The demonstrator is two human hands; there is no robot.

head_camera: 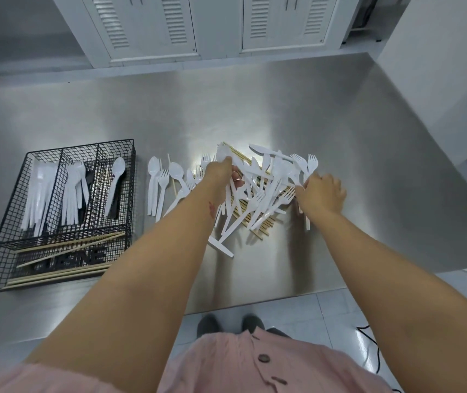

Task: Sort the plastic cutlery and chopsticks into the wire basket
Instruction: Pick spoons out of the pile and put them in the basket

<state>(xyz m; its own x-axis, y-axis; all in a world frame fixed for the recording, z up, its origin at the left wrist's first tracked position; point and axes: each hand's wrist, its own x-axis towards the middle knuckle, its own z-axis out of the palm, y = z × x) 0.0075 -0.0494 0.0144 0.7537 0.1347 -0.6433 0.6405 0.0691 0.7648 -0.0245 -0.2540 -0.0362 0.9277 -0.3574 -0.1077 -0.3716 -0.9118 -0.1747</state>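
Cutlery pile (257, 191) sits pretty much mid-bench (283, 103): white plastic forks, knives and spoons all tangled over a bunch of wooden chopsticks (250, 219), with one knife (221, 246) poking out the near side. Both hands are in it. The left hand (221, 174) is on the pile's left edge, fingers curled, pinching a white utensil (222, 155) whose rounded end sticks out past the knuckles. The right hand (323, 194) is on the right edge with its fingers curled down onto the forks there. Honestly can't tell if it's actually gripping one or just resting on them, since the back of the hand covers the fingertips.

Just left of the pile, a few loose spoons and forks (161, 182) lie roughly side by side on the steel. Further left is the black wire basket (130, 194), near the bench's front-left corner. Its three far slots hold white cutlery: a full bundle (35, 194) in the left one, another (73, 191) in the middle, and a single spoon (116, 180) in the right one. The long near slot has sorted chopsticks (65, 251) lying crosswise.

White louvred cabinet doors (147, 24) run behind the bench.
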